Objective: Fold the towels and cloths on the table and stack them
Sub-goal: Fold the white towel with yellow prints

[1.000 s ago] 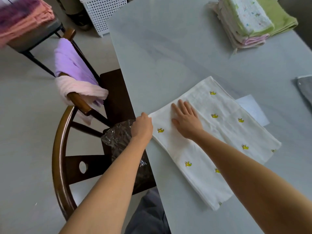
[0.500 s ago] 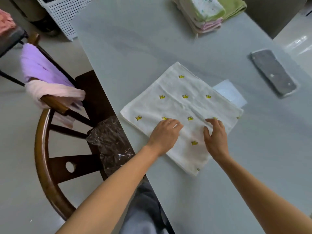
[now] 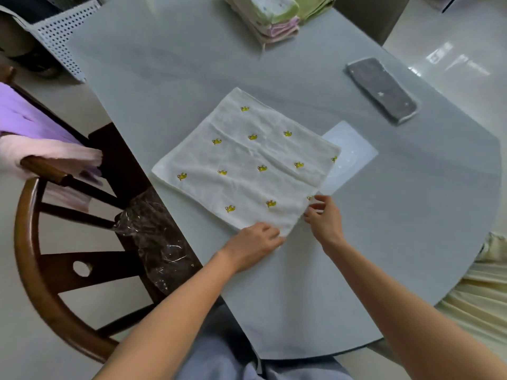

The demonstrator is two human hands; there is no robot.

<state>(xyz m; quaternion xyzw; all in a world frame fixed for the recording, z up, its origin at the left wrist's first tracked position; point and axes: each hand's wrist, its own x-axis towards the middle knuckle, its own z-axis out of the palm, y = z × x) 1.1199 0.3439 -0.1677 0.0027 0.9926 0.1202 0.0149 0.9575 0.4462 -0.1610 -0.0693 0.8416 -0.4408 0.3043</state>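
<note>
Judging from the layout, I put the task partway through. One stack of folded cloths (image 3: 274, 17) sits at the far edge of the table (image 3: 164, 72), well apart from the work area; I count at least four layers in it (green, white patterned, pink, cream), though its top is cut off by the frame. A green folded cloth (image 3: 315, 6) lies just beside that stack, touching it.

Item in hand: one white cloth with yellow motifs (image 3: 247, 160), lying flat near the table's middle in a roughly square shape, apparently already folded at least once. It partly covers one pale sheet (image 3: 354, 152).

Hand states:
- Left hand (image 3: 253, 244): fingers curled over the cloth's nearest corner; I cannot tell whether it pinches the corner or only presses it.
- Right hand (image 3: 323, 218): fingers spread, tips at the cloth's right-hand near edge, apparently taking hold of it.

Remaining, by my estimate: further folds on this cloth, then transfer to the stack. One grey cloth (image 3: 382, 90) lies folded and unstacked to the right. One purple cloth (image 3: 24, 116) and one pink cloth (image 3: 49, 152) hang on the chair (image 3: 33, 242), off the table.
</note>
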